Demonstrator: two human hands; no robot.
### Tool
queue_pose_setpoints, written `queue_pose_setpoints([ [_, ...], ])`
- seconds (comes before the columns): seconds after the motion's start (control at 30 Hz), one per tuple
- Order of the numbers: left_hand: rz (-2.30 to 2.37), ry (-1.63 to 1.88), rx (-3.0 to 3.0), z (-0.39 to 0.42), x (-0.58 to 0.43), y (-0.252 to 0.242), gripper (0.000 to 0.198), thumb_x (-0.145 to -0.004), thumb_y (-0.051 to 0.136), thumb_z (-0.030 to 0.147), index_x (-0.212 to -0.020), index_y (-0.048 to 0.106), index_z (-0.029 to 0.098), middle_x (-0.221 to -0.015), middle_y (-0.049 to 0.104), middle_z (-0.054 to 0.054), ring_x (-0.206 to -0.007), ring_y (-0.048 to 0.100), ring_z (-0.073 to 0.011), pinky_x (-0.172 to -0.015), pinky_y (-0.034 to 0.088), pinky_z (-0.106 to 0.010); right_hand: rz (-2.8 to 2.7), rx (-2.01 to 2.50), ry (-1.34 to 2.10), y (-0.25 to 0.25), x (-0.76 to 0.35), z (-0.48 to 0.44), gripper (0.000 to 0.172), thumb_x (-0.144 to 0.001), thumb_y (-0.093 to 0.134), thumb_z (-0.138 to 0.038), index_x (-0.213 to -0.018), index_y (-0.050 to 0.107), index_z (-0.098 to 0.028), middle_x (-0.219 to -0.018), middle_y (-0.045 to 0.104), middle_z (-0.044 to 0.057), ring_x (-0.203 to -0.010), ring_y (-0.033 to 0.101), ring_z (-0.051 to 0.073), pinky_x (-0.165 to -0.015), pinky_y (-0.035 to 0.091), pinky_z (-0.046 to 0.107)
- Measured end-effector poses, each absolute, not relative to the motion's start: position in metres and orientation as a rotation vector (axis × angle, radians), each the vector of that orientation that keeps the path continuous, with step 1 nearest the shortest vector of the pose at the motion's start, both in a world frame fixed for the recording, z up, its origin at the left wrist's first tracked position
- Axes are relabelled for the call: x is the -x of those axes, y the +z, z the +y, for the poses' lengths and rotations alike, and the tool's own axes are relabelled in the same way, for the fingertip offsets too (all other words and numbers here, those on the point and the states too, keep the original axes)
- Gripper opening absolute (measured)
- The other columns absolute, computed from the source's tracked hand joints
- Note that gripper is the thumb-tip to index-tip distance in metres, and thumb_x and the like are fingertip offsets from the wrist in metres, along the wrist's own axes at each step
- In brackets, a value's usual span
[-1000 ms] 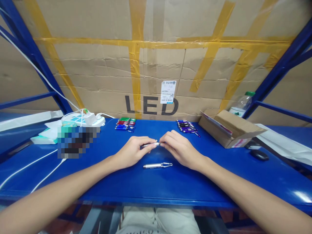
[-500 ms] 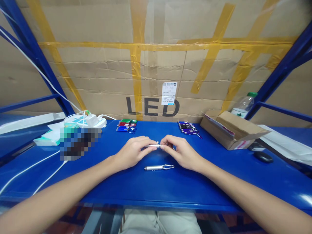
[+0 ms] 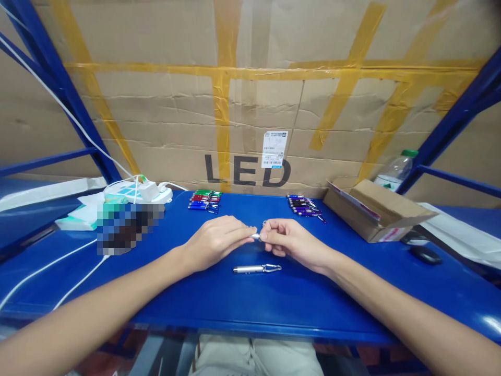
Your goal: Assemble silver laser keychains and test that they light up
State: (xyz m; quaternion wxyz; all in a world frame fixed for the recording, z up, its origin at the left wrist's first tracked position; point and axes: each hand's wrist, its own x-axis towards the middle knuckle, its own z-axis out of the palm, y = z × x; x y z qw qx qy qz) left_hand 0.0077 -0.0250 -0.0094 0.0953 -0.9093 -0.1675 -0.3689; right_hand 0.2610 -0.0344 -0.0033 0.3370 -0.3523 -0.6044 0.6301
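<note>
My left hand [image 3: 216, 242] and right hand [image 3: 293, 239] both pinch a silver tube [image 3: 255, 237], apparently working its end; the next move likely needs a steady grip.

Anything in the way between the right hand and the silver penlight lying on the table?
Nothing visible; only blue tabletop shows between the right hand and the silver penlight. That hand is occupied, though, pinching a silver piece.

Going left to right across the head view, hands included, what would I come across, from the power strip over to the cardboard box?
Power strip → left hand → held silver piece → right hand → cardboard box.
</note>
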Motion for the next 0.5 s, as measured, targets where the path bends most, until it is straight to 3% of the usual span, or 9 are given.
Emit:
queue_pose_setpoints([
  [0.3, -0.428, -0.92, 2.63, -0.0275, -0.0057, -0.0113, 0.021, -0.112, 0.056, 0.024, -0.12, 0.076, 0.019, -0.104, 0.082, -0.009, -0.094, 0.078, -0.0208, -0.086, 0.063, -0.035, -1.43, 0.933, 1.879, -0.005, -0.2626, -0.029, 0.036, -0.068, 0.1, -0.034, -0.08, 0.072, -0.014, -0.067, 0.065, -0.001, -0.054, 0.042, 0.007, -0.048, 0.027, 0.023],
  [0.5, -0.497, -1.023, 2.684, -0.0287, -0.0081, -0.0069, 0.024, -0.112, 0.056, 0.026, -0.124, 0.075, 0.016, -0.098, 0.08, -0.01, -0.088, 0.075, -0.0203, -0.08, 0.062, -0.033, -1.443, 0.876, 1.789, -0.0051, -0.259, -0.034, 0.043, -0.074, 0.097, -0.043, -0.082, 0.066, -0.016, -0.068, 0.06, -0.004, -0.054, 0.043, 0.007, -0.051, 0.028, 0.023],
])
